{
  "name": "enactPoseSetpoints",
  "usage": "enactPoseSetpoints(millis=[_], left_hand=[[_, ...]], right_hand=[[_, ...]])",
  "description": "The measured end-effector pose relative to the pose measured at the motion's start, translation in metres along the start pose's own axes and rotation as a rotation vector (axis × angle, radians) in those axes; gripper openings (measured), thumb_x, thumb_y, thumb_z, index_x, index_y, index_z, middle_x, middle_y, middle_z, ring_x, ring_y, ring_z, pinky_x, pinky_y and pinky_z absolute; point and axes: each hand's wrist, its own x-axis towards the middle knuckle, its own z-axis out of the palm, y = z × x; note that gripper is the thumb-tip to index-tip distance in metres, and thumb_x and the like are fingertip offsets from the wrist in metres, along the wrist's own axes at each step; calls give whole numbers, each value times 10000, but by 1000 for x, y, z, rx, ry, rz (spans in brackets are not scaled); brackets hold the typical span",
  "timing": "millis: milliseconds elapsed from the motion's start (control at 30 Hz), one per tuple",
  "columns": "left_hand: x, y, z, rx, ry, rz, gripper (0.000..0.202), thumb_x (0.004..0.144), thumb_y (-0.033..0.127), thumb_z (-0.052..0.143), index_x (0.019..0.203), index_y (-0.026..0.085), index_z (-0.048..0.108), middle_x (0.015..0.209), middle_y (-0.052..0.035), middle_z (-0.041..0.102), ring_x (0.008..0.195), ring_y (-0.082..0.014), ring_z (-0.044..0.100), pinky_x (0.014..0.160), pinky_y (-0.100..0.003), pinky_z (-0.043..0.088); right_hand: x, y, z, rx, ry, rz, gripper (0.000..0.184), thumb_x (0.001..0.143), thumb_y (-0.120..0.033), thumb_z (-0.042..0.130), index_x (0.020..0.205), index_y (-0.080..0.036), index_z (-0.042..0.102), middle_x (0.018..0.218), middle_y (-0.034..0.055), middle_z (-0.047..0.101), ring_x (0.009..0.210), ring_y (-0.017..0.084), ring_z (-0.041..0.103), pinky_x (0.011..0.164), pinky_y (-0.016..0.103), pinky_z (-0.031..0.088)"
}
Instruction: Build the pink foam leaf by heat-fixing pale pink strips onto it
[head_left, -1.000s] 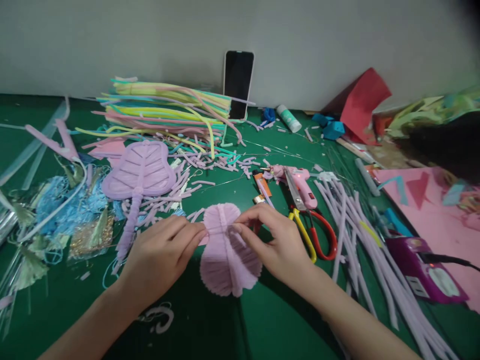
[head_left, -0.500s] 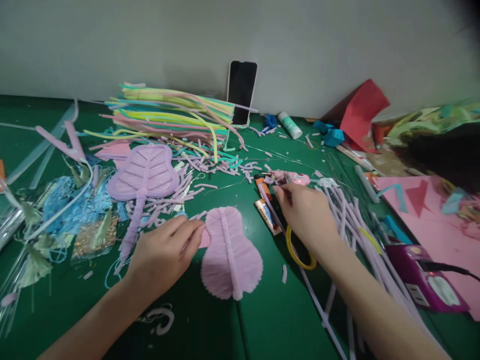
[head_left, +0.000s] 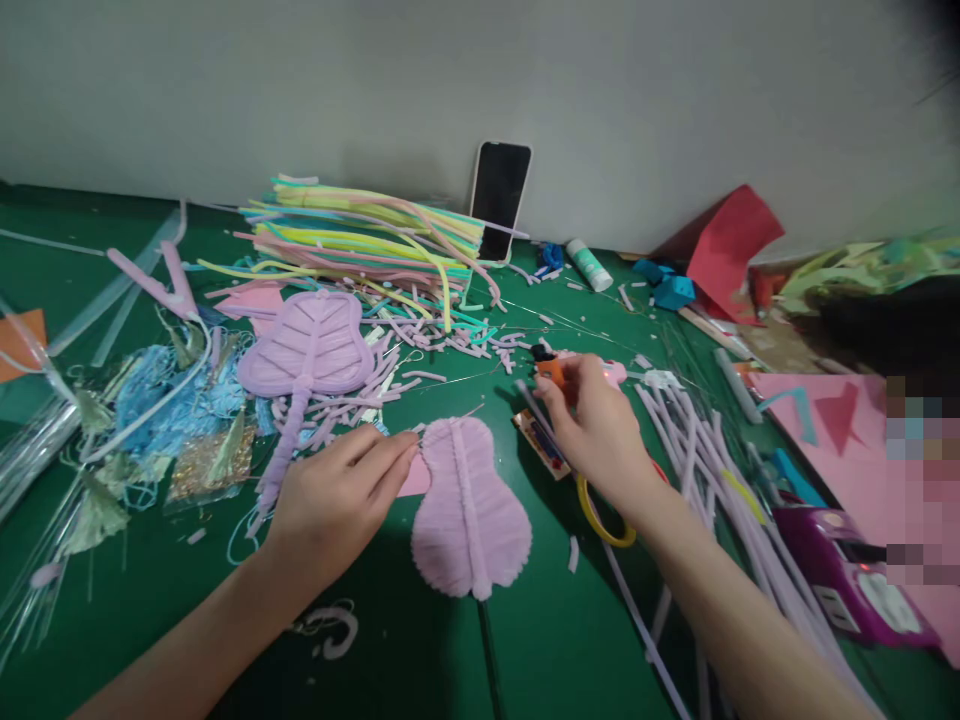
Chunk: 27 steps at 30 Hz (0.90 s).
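Observation:
My left hand (head_left: 349, 490) is closed, thumb and fingers pinched at the upper left edge of a lilac, gourd-shaped pipe-cleaner panel (head_left: 471, 505) with a thick central rib. A bit of pink paper (head_left: 415, 474) shows between hand and panel. My right hand (head_left: 596, 410) grips what looks like an orange lighter (head_left: 550, 372) with a black top. Beneath that hand lie a small printed box (head_left: 541, 442) and a yellow ring-shaped handle (head_left: 604, 520). A pink glue gun (head_left: 613, 373) is partly hidden behind the fingers. A finished-looking lilac leaf-shaped fan (head_left: 307, 345) rests left of the panel.
A pipe-cleaner bundle (head_left: 360, 240) and a phone (head_left: 501, 195) stand at the back. Blue tassels (head_left: 172, 400) and a bag of gold beads (head_left: 206, 470) lie left. Lilac pipe cleaners (head_left: 720, 500), a purple power socket (head_left: 855, 580) and pink paper (head_left: 840, 400) occupy the right.
My right hand has taken hold of the orange lighter and lifted it from beside the printed box. My left hand stays at the panel's edge. The view has shifted slightly.

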Motion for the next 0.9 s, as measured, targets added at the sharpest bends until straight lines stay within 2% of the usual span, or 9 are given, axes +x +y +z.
enactPoseSetpoints(millis=[67,133,233,300,400,533,700,900], left_hand=[[0,1,0,-38,4,-35,193,914,187,490,1005,160,658,807,-44,695,715,-154,626,624,-257,465],[-1,2,0,-84,22,-79,194,911,193,500,1022,172,658,807,-40,693,726,-154,626,625,-253,464],[-1,3,-1,-145,30,-132,203,914,211,497,1020,192,669,806,-39,696,730,-153,626,637,-248,468],[-1,4,-1,-160,22,-143,204,914,223,499,1009,198,678,811,-42,700,727,-155,626,647,-250,473],[-1,4,-2,-161,24,-148,199,911,228,505,1000,202,681,814,-43,701,730,-158,625,653,-251,475],[-1,3,-2,-148,25,-135,214,919,238,488,1016,195,674,822,-48,702,735,-156,626,656,-251,477],[-1,2,-1,-112,35,-104,198,919,226,494,1009,186,665,815,-43,700,716,-147,621,637,-245,468],[-1,2,0,-119,48,-102,186,915,202,497,988,172,666,817,-38,698,727,-138,625,653,-237,470]], right_hand=[[-9,-5,-4,157,63,16,221,891,-384,462,1016,-203,444,918,87,634,806,214,601,681,325,446],[-17,-10,-7,247,79,30,229,898,-412,459,1019,-218,452,867,49,591,731,179,560,646,302,433],[-24,-15,-6,485,-96,110,302,914,-481,390,966,-216,525,680,-16,455,532,128,407,485,258,338],[-25,-17,-2,689,-249,185,386,912,-517,338,862,-204,558,629,-28,385,489,116,343,437,253,296],[-23,-21,2,858,-322,247,391,883,-511,331,747,-202,527,675,2,446,541,125,399,483,264,377],[-19,-27,3,950,-362,297,316,817,-490,337,700,-220,451,667,13,437,574,144,419,510,276,418],[-20,-29,3,1009,-455,317,309,822,-457,294,679,-220,432,655,2,371,577,149,388,514,279,391],[-24,-25,3,1066,-517,294,190,780,-368,399,700,-205,454,729,-1,398,619,133,355,531,261,323]])
